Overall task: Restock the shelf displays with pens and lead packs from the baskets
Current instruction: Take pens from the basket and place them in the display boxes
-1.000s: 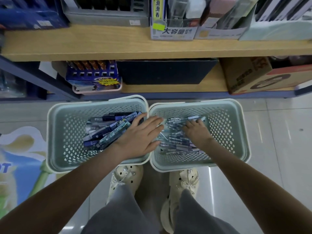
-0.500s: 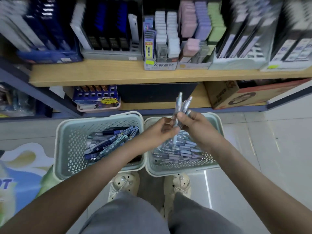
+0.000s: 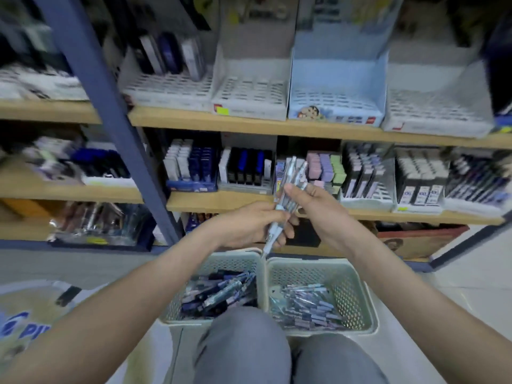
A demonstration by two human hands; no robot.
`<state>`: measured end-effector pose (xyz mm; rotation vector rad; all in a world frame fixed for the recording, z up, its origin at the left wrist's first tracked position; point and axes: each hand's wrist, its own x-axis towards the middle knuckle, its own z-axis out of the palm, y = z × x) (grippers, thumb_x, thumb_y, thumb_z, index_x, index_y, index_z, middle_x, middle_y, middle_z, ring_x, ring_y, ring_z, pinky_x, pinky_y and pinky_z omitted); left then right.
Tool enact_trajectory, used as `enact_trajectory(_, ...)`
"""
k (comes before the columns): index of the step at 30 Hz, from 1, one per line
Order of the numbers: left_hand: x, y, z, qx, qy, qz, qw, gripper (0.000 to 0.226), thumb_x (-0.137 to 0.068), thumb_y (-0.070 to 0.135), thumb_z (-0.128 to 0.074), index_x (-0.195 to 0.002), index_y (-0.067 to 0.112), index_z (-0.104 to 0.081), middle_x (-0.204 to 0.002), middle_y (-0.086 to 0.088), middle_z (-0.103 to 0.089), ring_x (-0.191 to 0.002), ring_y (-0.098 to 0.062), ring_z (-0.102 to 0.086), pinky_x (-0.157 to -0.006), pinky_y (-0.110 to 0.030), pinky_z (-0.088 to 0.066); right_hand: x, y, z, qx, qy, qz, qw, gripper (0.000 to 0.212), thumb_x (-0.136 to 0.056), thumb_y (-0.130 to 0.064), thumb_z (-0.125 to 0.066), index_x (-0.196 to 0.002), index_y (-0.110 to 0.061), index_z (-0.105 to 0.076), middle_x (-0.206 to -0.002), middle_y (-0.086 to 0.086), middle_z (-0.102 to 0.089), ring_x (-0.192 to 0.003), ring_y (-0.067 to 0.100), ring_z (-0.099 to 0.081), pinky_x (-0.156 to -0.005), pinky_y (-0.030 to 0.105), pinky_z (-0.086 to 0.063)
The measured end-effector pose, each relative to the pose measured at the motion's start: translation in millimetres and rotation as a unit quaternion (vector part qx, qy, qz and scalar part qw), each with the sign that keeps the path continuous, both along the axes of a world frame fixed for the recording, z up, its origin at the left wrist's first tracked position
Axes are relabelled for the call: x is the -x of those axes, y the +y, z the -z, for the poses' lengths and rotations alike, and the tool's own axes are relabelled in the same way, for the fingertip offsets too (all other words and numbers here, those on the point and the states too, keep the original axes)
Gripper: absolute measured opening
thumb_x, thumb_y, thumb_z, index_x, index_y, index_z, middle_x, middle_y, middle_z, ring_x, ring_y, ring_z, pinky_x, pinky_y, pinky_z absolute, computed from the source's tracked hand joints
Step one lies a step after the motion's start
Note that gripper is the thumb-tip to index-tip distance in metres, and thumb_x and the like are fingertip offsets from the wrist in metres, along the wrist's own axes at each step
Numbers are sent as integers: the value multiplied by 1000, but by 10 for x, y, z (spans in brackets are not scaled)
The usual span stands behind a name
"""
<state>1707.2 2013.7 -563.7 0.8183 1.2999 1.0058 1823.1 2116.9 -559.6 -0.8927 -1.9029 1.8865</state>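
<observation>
Pens (image 3: 290, 177) higher — shelves (image 3: 249, 126) behind

The left basket (image 3: 219, 258) and right basket (image 3: 356, 289) were set side by side on the tiled floor (image 3: 476, 289), rims touching. Along the upper shelf (image 3: 194, 119), a blue tray (image 3: 336, 98) was lined up among white trays (image 3: 250, 92). On the middle shelf (image 3: 221, 202), pen boxes (image 3: 245, 169) were ranked edge to edge. A cardboard box (image 3: 421, 241) was stowed under that shelf

A bunch of clear pens (image 3: 293, 173) stands nearly upright above the part-filled left basket (image 3: 177, 303) and right basket (image 3: 353, 289).
</observation>
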Motion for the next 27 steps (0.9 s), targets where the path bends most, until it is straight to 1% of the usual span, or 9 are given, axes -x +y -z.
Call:
enact_trajectory(2, 72, -132, -246, -29, -9, -10, 1000, 18, -100, 4, -41, -93, 7, -57, -68, -2, -62, -56, -10, -56, -58, -22, -49, 95, -72, -255, -15, 5, -21, 1000, 47, -87, -49, -55, -107, -8, -67, -94, 3, -70, -96, 20, -59, -96, 35, -41)
enact_trajectory(5, 176, -314, -564, -68, -30, -24, 997, 17, -99, 2, -42, -93, 6, -57, -69, -2, -62, -56, -10, -56, -58, -21, -49, 224, -217, -634, -33, 21, -64, 997, 48, -94, -46, -45, -115, -7, -63, -91, 9, -64, -88, 24, -54, -89, 34, -42)
enact_trajectory(8, 262, -459, -833, -114, -60, -61, 990, 18, -99, 3, -42, -93, 4, -58, -72, -5, -64, -60, -12, -60, -60, -22, -52, 302, -369, -937, -53, 43, -132, 989, 43, -92, -49, -44, -92, -10, -62, -71, 11, -52, -69, 19, -54, -86, 35, -44)
enact_trajectory(10, 328, -549, -987, -139, -76, -97, 983, 19, -98, 3, -42, -95, 2, -61, -76, -9, -68, -64, -15, -64, -64, -26, -56, 350, -438, -1065, -76, 75, -162, 981, 37, -95, -41, -48, -79, -8, -50, -58, 5, -47, -59, 19, -51, -81, 40, -43)
enact_trajectory(15, 488, -753, -1274, -165, -70, -114, 977, 26, -100, 7, -40, -108, 1, -64, -94, -15, -73, -82, -22, -71, -77, -32, -59, 524, -550, -1336, -89, 130, -128, 979, 23, -100, -23, -46, -90, -7, -59, -60, -3, -45, -55, 13, -46, -62, 27, -43)
enact_trajectory(18, 602, -839, -1423, -171, -71, -122, 975, 27, -102, 10, -37, -111, 2, -62, -101, -16, -72, -88, -24, -71, -84, -34, -58, 665, -583, -1476, -106, 137, -78, 982, 23, -99, -25, -47, -92, -13, -66, -66, -3, -62, -63, 11, -60, -61, 21, -48)
enact_trajectory(22, 755, -985, -1602, -177, -64, -116, 975, 28, -103, 9, -35, -117, 4, -59, -107, -18, -70, -89, -25, -71, -90, -38, -55, 798, -609, -1675, -111, 195, -63, 972, 25, -100, -20, -44, -88, -12, -63, -76, 1, -64, -67, 12, -58, -62, 23, -47)
enact_trajectory(25, 847, -1115, -1671, -180, -29, -103, 978, 28, -102, 7, -36, -120, 5, -57, -106, -15, -70, -74, -16, -69, -70, -25, -58, 848, -659, -1782, -93, 221, -72, 968, 23, -101, -18, -43, -94, -9, -62, -82, 6, -61, -63, 12, -55, -56, 21, -46)
enact_trajectory(27, 900, -1188, -1689, -185, -28, -101, 977, 27, -101, 7, -40, -122, 2, -55, -105, -14, -70, -61, -9, -59, -58, -18, -51, 889, -698, -1834, -70, 231, -69, 968, 21, -100, -17, -43, -98, -7, -62, -87, 13, -54, -59, 12, -54, -53, 21, -47)
